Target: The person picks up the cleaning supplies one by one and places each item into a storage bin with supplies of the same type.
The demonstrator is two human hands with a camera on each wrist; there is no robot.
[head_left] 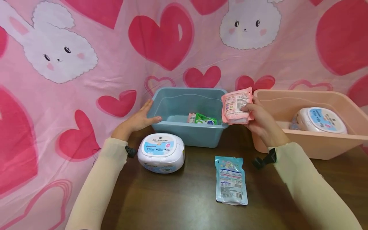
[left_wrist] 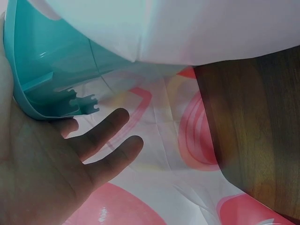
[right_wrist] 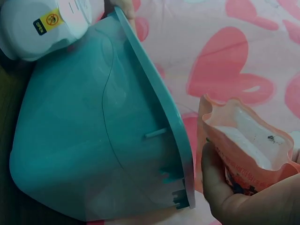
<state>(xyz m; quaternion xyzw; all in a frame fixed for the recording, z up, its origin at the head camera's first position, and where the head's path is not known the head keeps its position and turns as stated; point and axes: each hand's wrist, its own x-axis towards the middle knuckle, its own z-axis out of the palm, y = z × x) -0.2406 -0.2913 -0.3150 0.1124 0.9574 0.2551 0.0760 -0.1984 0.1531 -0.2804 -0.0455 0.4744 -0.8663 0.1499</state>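
Note:
My right hand (head_left: pixel 260 119) grips a pink pouch (head_left: pixel 237 105) with printed text, holding it above the right end of the blue plastic bin (head_left: pixel 187 132). In the right wrist view, the pouch's bottom fold (right_wrist: pixel 251 133) faces the camera beside the bin's rim. My left hand (head_left: pixel 138 118) touches the left end of the bin, its thumb along the front rim. Extended, spread fingers (left_wrist: pixel 110 126) show in the left wrist view. Inside the bin lie a green packet (head_left: pixel 204 119) and a small pink packet (head_left: pixel 191 118), partly hidden by the front wall.
A white tub with a blue label (head_left: pixel 161 153) stands in front of the blue bin. Flat on the brown table (head_left: pixel 184 198) lies a light-blue pouch (head_left: pixel 231 180). To the right, a peach bin (head_left: pixel 302 140) holds another white tub (head_left: pixel 322 120). Patterned pink cloth hangs behind.

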